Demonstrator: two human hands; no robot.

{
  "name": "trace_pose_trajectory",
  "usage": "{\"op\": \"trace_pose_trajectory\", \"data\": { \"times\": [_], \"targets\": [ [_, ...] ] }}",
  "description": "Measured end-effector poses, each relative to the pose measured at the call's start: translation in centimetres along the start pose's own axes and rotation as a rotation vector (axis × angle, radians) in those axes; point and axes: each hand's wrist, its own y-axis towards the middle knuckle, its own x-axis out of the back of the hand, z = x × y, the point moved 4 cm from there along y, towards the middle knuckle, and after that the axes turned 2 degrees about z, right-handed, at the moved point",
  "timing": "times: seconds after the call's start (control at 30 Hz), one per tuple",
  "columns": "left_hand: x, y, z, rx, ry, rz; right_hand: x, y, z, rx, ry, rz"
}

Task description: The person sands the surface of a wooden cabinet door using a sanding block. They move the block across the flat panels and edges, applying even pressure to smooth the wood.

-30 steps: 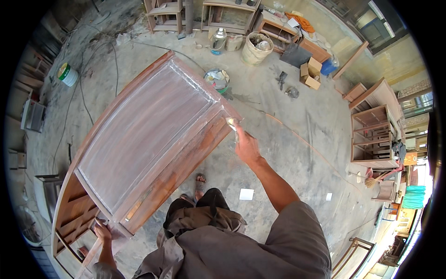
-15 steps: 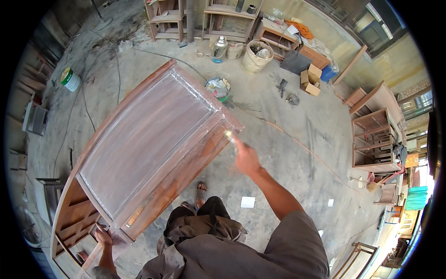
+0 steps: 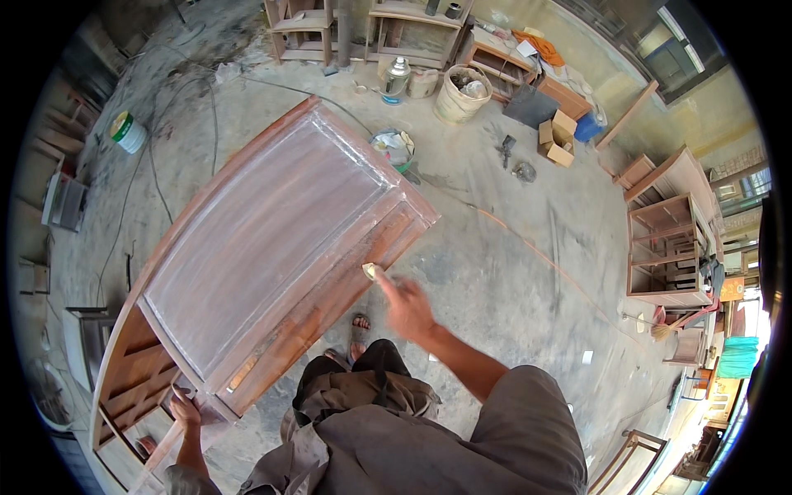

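Forward, a small pale object (image 3: 369, 271) juts from the right hand (image 3: 407, 308).

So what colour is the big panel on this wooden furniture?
The panel is reddish brown, hazed whitish; best in head view.

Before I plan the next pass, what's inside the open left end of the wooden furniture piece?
Inside the furniture piece, wooden framework shows near the left hand. Anything under the whitish panel is covered.
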Motion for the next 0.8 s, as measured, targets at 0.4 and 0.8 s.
{"op": "trace_pose_trajectory", "data": {
  "times": [0.4,0.8],
  "targets": [
    [-1.1,1.7,6.0,-0.052,0.075,-0.03,2.4,2.8,-0.4,0.131,-0.167,-0.085],
    [-0.5,0.8,3.9,-0.03,0.056,-0.014,3.4,7.7,-3.3,-0.015,-0.347,-0.078]
  ]
}}
